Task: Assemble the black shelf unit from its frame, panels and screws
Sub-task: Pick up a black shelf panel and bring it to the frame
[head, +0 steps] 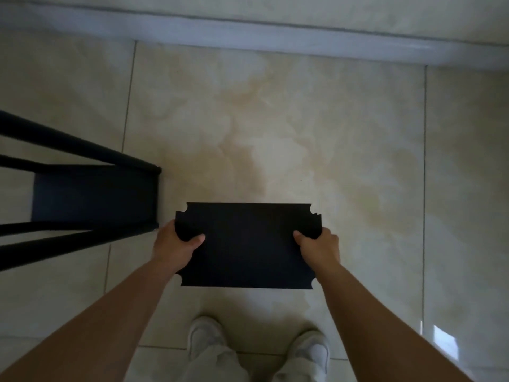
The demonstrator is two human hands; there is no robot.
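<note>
Pale marbled floor tiles (275, 119) fill the view, with a light skirting board (275, 37) along the far wall and the person's white shoes (205, 336) at the near edge. Held level above the floor, in front of the person, is a black panel (248, 244), a flat rectangle with a scooped notch at each corner. The left hand (176, 244) grips its left short edge, thumb on top and fingers curled beneath; the right hand (316, 245) grips the right short edge the same way. To the left stands the black frame (82, 150), its poles running out of view toward the left edge, with what looks like one panel already seated lower down inside it.

The step in hand seems to be carrying this panel over to the frame and seating it as a shelf. To do it well, I would keep the panel flat and turn it so its long sides match the frame's long sides, then bring it in over the poles. Each notch should meet its own pole, so lower all four corners evenly rather than forcing one side first. Gripping the short edges risks trapping fingers against the poles; shifting the grip toward the long edges before lowering would likely help. No screws are in view.
</note>
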